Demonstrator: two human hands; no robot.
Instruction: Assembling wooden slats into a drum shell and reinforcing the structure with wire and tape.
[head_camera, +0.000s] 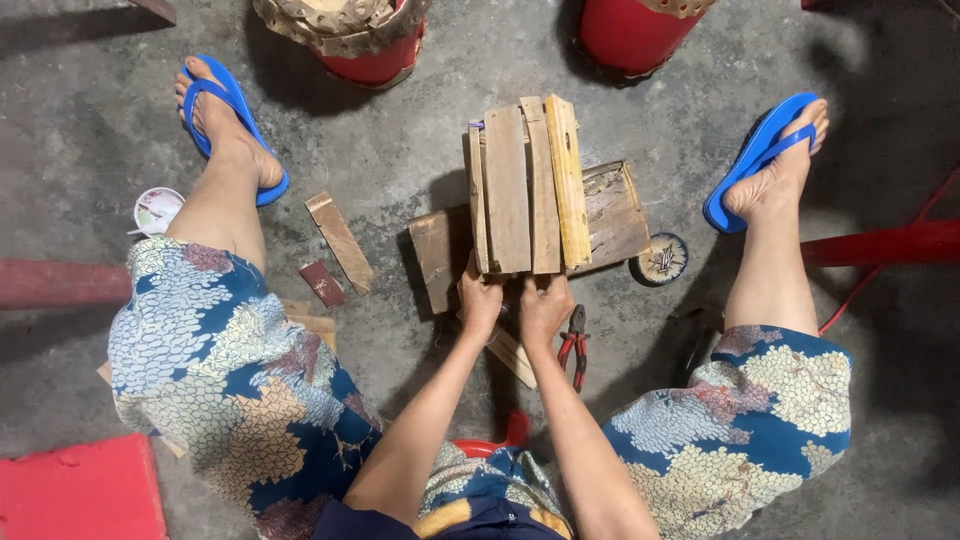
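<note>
A bundle of several wooden slats (525, 185) stands pressed together on a flat wooden board (610, 215) on the concrete floor. My left hand (480, 300) grips the near end of the bundle on its left side. My right hand (545, 305) grips the near end beside it, on the right. Both hands squeeze the slats together. Red-handled pliers (574, 345) lie on the floor just right of my right hand.
A small round lid holding nails (662, 258) sits right of the board. Loose wood pieces (340, 242) lie to the left, near a small white cup (157, 209). Two red drums (372, 45) stand at the top. My feet in blue sandals (760, 155) flank the work.
</note>
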